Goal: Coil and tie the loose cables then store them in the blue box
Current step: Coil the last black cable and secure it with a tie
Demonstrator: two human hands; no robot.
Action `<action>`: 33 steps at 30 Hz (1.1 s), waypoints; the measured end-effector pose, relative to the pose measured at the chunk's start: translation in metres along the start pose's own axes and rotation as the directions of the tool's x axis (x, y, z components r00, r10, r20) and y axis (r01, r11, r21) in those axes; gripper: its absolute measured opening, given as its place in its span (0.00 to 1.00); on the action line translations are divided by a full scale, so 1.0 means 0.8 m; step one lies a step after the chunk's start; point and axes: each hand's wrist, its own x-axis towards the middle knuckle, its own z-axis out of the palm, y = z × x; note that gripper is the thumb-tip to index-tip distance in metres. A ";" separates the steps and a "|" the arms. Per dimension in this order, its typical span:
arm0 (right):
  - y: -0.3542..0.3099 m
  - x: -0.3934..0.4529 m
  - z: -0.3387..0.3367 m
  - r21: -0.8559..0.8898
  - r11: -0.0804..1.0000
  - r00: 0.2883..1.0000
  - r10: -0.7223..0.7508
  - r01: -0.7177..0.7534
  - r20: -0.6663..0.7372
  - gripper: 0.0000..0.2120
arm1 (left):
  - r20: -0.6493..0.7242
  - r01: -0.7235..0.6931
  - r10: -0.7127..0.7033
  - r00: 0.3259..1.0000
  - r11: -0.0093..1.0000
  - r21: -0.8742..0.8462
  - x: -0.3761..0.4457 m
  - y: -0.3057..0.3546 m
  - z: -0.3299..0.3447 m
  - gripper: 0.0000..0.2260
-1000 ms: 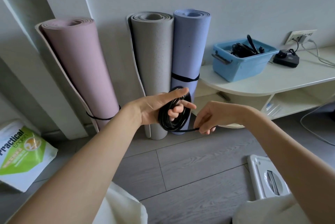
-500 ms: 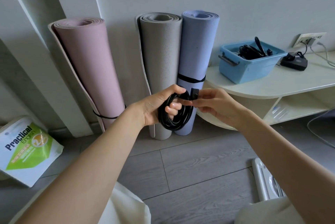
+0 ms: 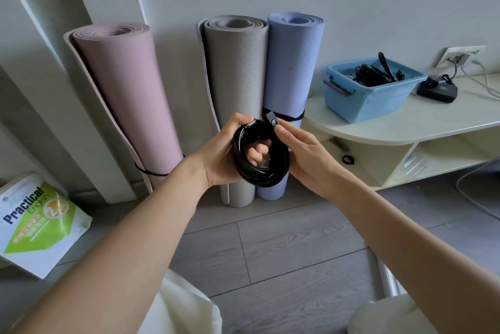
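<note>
A black cable (image 3: 261,168) wound into a round coil sits in my left hand (image 3: 224,152), whose fingers curl through the middle of the coil. My right hand (image 3: 300,155) is against the coil's right side and its thumb and fingers pinch the black connector end (image 3: 271,120) at the top. The blue box (image 3: 370,95) stands on the white shelf top at the right, apart from my hands, with several dark cables (image 3: 374,74) lying inside it.
Pink (image 3: 127,101), grey (image 3: 235,106) and lilac (image 3: 292,63) rolled mats lean on the wall behind my hands. A black adapter (image 3: 437,89) is plugged in beside the box. A small black ring (image 3: 347,159) lies in the shelf (image 3: 405,125) opening. A book (image 3: 38,222) lies at left.
My right hand rose from below the coil, brought the cable's last end up and now holds the connector at the coil's top. The loose tail is gone.
</note>
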 end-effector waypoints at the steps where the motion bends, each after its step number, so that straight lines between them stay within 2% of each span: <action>1: -0.001 0.002 0.000 -0.057 0.998 0.998 -0.024 0.021 -0.050 0.12 | -0.077 -0.018 0.021 0.997 0.999 0.047 0.002 -0.001 -0.001 0.14; 4: -0.003 0.006 -0.002 -0.311 0.949 0.978 -0.113 0.053 -0.177 0.11 | -0.182 -0.028 0.057 0.982 0.987 0.160 0.009 -0.007 -0.001 0.11; 6: -0.006 0.003 -0.005 -0.445 0.895 0.988 -0.097 0.035 -0.118 0.10 | -0.208 0.006 0.046 0.977 0.971 0.241 0.012 -0.014 0.003 0.12; 9: -0.009 -0.005 -0.010 -0.470 0.883 1.000 -0.002 -0.011 -0.025 0.10 | -0.217 0.017 0.054 0.975 0.949 0.316 0.015 -0.018 0.013 0.14; 12: -0.016 -0.005 -0.014 -0.446 0.893 0.998 0.051 -0.064 -0.042 0.12 | -0.244 -0.011 0.114 0.963 0.921 0.388 0.025 -0.020 0.020 0.20; 14: -0.017 -0.004 -0.014 -0.459 0.882 0.994 0.089 -0.108 -0.062 0.14 | -0.293 -0.013 0.144 0.945 0.914 0.406 0.031 -0.022 0.025 0.20; 16: -0.016 -0.003 -0.013 -0.433 0.891 0.990 0.114 -0.137 -0.081 0.13 | -0.343 -0.020 0.167 0.925 0.919 0.393 0.034 -0.023 0.029 0.18; 18: -0.017 -0.002 -0.015 -0.357 0.927 0.988 0.072 -0.116 -0.135 0.10 | -0.365 -0.046 0.191 0.911 0.928 0.370 0.039 -0.024 0.034 0.15; 21: -0.020 0.000 -0.024 -0.259 0.964 0.988 0.027 -0.067 -0.154 0.09 | -0.437 -0.175 0.249 0.864 0.963 0.204 0.045 -0.018 0.029 0.13; 22: -0.017 0.001 -0.027 -0.283 0.957 0.992 0.028 -0.062 -0.123 0.11 | -0.482 -0.223 0.252 0.839 0.968 0.118 0.047 -0.015 0.026 0.13; 24: -0.009 0.001 -0.028 -0.446 0.894 0.993 0.004 -0.055 -0.115 0.14 | -0.537 -0.252 0.222 0.814 0.968 0.019 0.048 -0.013 0.020 0.12; 26: -0.003 0.004 -0.028 -0.560 0.826 0.982 -0.048 -0.065 -0.185 0.13 | -0.536 -0.221 0.193 0.822 0.975 0.012 0.048 -0.016 0.021 0.13; 30: 0.001 0.008 -0.027 -0.600 0.799 0.975 -0.095 -0.047 -0.203 0.10 | -0.519 -0.166 0.163 0.839 0.985 0.042 0.048 -0.015 0.021 0.12; 33: 0.003 0.012 -0.024 -0.653 0.757 0.974 -0.144 -0.007 -0.177 0.17 | -0.532 -0.142 0.149 0.833 0.988 0.055 0.047 -0.012 0.015 0.10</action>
